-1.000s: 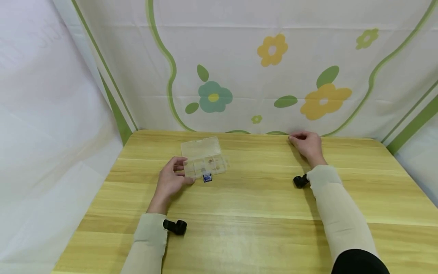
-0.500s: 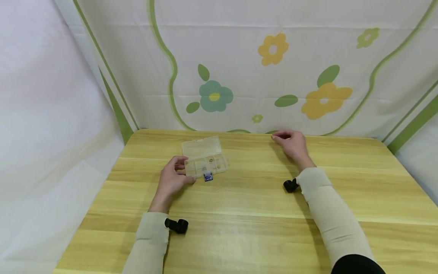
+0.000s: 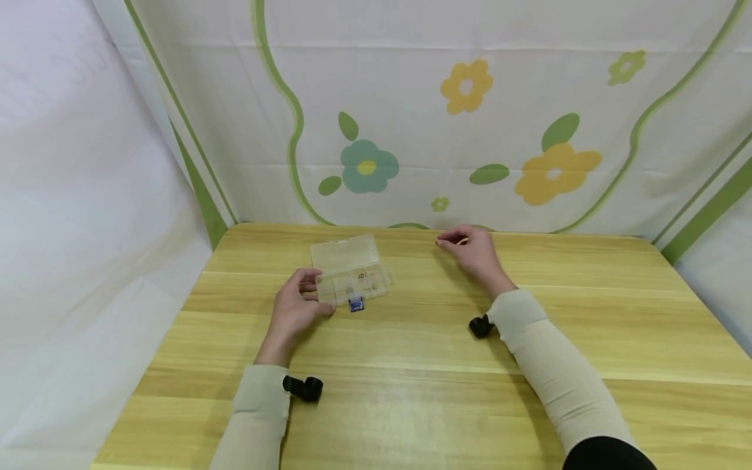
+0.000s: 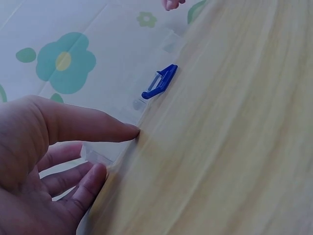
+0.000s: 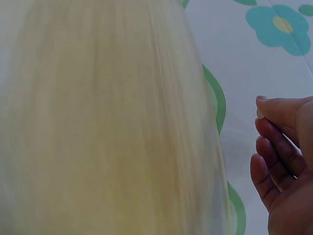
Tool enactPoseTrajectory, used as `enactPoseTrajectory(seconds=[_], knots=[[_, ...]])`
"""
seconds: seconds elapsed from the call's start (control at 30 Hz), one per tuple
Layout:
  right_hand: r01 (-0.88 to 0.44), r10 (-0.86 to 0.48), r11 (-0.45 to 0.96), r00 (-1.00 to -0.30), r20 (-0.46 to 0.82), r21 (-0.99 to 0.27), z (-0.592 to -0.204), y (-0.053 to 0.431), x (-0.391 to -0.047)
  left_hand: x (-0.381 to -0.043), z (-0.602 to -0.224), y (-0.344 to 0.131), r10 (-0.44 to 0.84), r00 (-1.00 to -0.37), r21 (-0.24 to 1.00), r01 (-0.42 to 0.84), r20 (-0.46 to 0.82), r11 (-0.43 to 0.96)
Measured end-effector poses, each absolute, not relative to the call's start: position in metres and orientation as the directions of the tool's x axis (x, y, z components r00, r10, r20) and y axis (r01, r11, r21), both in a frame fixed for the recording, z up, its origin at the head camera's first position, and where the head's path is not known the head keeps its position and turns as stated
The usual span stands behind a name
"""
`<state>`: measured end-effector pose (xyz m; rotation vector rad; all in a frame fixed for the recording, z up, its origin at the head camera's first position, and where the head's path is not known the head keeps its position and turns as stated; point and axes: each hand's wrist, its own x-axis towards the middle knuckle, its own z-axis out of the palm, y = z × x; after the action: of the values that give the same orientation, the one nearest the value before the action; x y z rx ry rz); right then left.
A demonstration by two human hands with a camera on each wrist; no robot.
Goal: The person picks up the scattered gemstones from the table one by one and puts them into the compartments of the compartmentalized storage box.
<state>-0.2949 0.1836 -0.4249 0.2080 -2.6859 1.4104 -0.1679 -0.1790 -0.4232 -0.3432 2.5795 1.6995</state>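
Observation:
A clear plastic compartment box (image 3: pixel 343 287) lies on the table with its hinged lid (image 3: pixel 346 253) folded back. My left hand (image 3: pixel 296 305) grips the box's left end, thumb at the front edge and the other fingers at its side and behind. A blue latch (image 4: pixel 160 82) hangs from the front edge of the box. Several small items, one of them a brownish ring (image 3: pixel 361 277), show in its compartments. Right of the box, close over the far part of the table, my right hand (image 3: pixel 472 251) pinches a tiny pale piece (image 5: pixel 259 113) between thumb and index finger.
The wooden table (image 3: pixel 411 391) ends at the back against a white curtain (image 3: pixel 411 98) printed with flowers. White cloth (image 3: pixel 76 228) also hangs at the left side. Each sleeve cuff carries a small black camera (image 3: pixel 305 390).
My right hand has moved left along the table's far edge toward the box, fingertips still together. My left hand and the box have stayed in place.

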Motion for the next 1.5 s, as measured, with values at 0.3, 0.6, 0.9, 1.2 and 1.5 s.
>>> enactPoseTrajectory(seconds=[0.3,0.6,0.9,1.2,1.5], knots=[[-0.285,-0.174,0.548,-0.958,0.227,-0.787,-0.423,0.156,-0.288,-0.168,-0.425,-0.179,-0.164,-0.976,0.909,-0.197,-0.145,0.369],[-0.392,-0.258,0.522,-0.919,0.298,-0.757,-0.416,0.122,-0.279,-0.169,-0.424,-0.181,-0.164,-0.976,0.911,-0.196,-0.145,0.362],[-0.480,-0.387,0.501,-0.868,0.310,-0.720,-0.413,0.085,-0.270,-0.167,-0.423,-0.181,-0.175,-0.973,0.912,-0.202,-0.147,0.357],[-0.582,-0.539,0.458,-0.783,0.311,-0.672,-0.412,0.052,-0.264,-0.168,-0.423,-0.180,-0.177,-0.973,0.914,-0.204,-0.149,0.352],[-0.602,-0.641,0.394,-0.722,0.262,-0.694,-0.413,0.026,-0.256,-0.168,-0.422,-0.180,-0.170,-0.976,0.914,-0.188,-0.134,0.360]])
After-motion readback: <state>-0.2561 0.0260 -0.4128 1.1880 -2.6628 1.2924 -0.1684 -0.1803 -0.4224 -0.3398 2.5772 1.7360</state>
